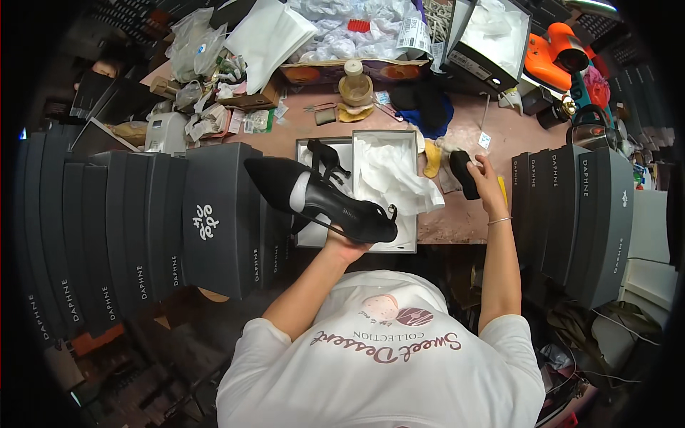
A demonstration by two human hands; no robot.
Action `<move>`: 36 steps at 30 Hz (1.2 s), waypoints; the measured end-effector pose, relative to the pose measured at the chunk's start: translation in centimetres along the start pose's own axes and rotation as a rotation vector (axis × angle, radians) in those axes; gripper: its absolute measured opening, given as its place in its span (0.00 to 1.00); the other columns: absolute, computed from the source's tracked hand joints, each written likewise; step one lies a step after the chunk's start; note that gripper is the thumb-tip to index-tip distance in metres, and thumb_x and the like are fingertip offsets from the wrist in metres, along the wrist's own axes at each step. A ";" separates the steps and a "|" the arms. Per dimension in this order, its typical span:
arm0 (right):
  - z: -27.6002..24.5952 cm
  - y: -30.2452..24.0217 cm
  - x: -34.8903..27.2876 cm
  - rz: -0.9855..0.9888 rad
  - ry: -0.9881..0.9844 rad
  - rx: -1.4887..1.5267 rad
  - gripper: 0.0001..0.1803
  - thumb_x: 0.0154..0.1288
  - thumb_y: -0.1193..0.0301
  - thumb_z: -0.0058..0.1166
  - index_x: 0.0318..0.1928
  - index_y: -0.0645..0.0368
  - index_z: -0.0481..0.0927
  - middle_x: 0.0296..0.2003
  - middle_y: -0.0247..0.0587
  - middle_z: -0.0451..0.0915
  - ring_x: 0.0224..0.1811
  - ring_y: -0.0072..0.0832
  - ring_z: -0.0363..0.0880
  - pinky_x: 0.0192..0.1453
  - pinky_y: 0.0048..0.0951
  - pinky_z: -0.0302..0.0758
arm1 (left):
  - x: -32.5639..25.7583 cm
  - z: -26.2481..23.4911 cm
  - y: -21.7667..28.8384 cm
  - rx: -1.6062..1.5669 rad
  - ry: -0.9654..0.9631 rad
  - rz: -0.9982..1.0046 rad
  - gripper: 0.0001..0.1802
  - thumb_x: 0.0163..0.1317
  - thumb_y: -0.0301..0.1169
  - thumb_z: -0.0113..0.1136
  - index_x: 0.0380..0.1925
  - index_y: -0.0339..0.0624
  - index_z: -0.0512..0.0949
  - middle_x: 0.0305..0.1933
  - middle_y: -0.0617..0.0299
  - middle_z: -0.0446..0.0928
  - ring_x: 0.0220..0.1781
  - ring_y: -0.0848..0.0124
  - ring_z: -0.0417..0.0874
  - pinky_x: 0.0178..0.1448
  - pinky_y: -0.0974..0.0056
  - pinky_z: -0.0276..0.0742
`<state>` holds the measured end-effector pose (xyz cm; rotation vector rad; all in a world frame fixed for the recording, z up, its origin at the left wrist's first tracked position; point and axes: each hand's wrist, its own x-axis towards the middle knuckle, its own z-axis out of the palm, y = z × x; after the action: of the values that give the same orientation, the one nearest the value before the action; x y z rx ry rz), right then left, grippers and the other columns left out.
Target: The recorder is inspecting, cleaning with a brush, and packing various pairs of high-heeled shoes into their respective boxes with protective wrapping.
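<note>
A black pointed slingback shoe [342,203] rests in my left hand [346,247], which grips it from below near the heel end. White stuffing shows inside the toe. Out to the right, my right hand [487,187] has its fingers closed on a small black oblong pad [464,175]; whether it is a sponge or a brush I cannot tell. Under the shoe lies an open grey shoebox [415,239] with its lid beside it. White tissue paper [389,171] fills the right part, and another black shoe [326,155] sits in the left part, partly hidden.
Dark grey shoeboxes stand in rows at the left [157,221] and right [596,214]. Beyond lie a yellow cloth [432,157], dark cloths [421,107], a capped bottle [353,85] and a carton of plastic wrapping [342,36]. An orange tool [549,60] and a kettle [594,132] are at back right.
</note>
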<state>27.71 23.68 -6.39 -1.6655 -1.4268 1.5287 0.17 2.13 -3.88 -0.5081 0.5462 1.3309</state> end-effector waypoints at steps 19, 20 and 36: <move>2.3 -11.1 -4.4 -0.550 -0.092 -0.079 0.22 0.66 0.68 0.50 0.57 0.67 0.73 0.47 0.49 0.80 0.47 0.29 0.78 0.51 0.29 0.72 | 0.8 2.6 -1.3 0.112 -0.121 -0.181 0.22 0.63 0.50 0.47 0.39 0.43 0.78 0.43 0.52 0.79 0.47 0.54 0.82 0.50 0.43 0.80; 3.4 -14.0 -7.9 -0.445 -0.259 -0.024 0.21 0.66 0.69 0.51 0.58 0.64 0.73 0.45 0.44 0.80 0.46 0.24 0.76 0.51 0.26 0.72 | 0.7 2.1 -1.2 0.144 -0.065 -0.155 0.23 0.64 0.51 0.46 0.39 0.43 0.77 0.43 0.52 0.79 0.47 0.54 0.82 0.50 0.44 0.80; 15.3 -4.4 -15.7 -1.211 -0.254 -0.875 0.06 0.54 0.70 0.53 0.27 0.55 0.82 0.32 0.37 0.79 0.41 0.36 0.77 0.39 0.37 0.71 | -0.6 0.9 0.6 0.767 -0.119 0.449 0.13 0.69 0.33 0.47 0.46 0.39 0.74 0.45 0.58 0.79 0.46 0.71 0.80 0.51 0.65 0.76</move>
<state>14.51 6.74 0.01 -0.5194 -2.7148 0.3981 -0.42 2.38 -2.85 0.3430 1.0456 1.4288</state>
